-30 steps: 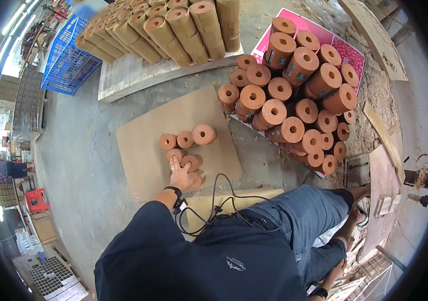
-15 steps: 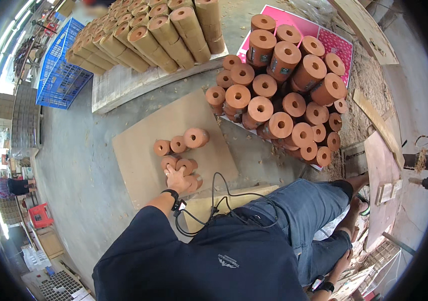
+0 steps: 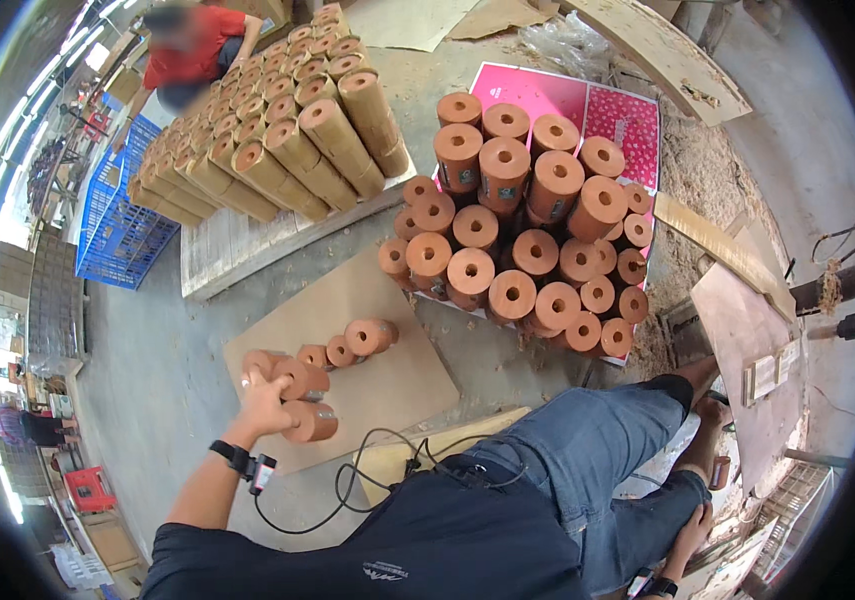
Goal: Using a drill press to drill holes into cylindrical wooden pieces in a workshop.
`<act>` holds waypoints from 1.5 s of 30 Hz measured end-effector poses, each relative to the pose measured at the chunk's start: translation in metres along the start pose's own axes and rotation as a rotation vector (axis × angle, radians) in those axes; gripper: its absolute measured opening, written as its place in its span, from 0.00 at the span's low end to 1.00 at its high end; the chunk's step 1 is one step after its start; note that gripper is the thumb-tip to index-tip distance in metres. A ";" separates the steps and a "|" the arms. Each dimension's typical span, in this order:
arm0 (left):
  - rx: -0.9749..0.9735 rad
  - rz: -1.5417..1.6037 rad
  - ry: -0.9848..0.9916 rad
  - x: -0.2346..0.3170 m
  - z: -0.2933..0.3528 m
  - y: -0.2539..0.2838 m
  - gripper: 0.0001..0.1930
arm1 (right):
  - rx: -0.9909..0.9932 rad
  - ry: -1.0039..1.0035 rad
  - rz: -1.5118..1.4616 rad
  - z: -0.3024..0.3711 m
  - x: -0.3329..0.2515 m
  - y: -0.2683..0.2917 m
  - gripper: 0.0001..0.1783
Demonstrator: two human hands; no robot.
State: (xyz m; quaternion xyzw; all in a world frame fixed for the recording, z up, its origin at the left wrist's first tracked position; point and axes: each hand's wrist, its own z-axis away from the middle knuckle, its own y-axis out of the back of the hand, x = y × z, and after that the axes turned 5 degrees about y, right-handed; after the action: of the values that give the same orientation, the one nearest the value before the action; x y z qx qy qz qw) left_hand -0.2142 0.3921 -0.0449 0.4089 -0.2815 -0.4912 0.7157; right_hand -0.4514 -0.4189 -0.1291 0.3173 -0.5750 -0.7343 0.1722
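My left hand is closed on a small cluster of orange-brown hollow cylinders, gripping them from above near the left edge of a flat cardboard sheet. How each finger sits on them is partly hidden. Beside this cluster, a short row of similar cylinders stands on the sheet, a wider one at its right end. My right hand rests on my bent leg at lower right, fingers laid along it and holding nothing.
A large group of orange-brown cylinders stands on a pink printed sheet. Paper-wrapped cylinders fill a pallet, with a blue crate beside it. A person in red is behind. Boards lie at right.
My left hand has moved left with the gripped cylinders, which now look larger and sit apart from where they stood. The view has shifted, bringing the person in red into sight.
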 end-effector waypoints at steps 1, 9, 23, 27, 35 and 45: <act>0.049 -0.027 -0.060 0.011 -0.002 0.022 0.36 | -0.027 0.008 0.011 0.000 0.003 -0.001 0.26; 0.319 -0.047 -0.549 0.171 -0.053 0.131 0.35 | 0.051 -0.032 -0.053 0.005 0.021 -0.017 0.25; 0.170 -0.300 -0.572 0.335 -0.121 0.135 0.36 | 0.150 -0.102 -0.131 0.021 0.014 -0.025 0.22; 0.260 -0.264 -0.566 0.330 -0.123 0.128 0.32 | 0.141 -0.061 -0.089 0.016 0.014 -0.023 0.21; 0.055 -0.126 -0.577 0.320 -0.118 0.142 0.42 | 0.047 -0.051 -0.080 0.015 0.004 -0.015 0.23; 0.428 0.339 -0.277 0.129 -0.144 0.057 0.50 | 0.014 -0.073 -0.031 0.008 0.018 -0.013 0.25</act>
State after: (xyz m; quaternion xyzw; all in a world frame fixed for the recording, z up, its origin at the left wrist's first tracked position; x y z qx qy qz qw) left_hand -0.0248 0.3262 -0.0687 0.4267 -0.5378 -0.3452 0.6399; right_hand -0.4686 -0.4205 -0.1457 0.3004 -0.5810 -0.7439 0.1373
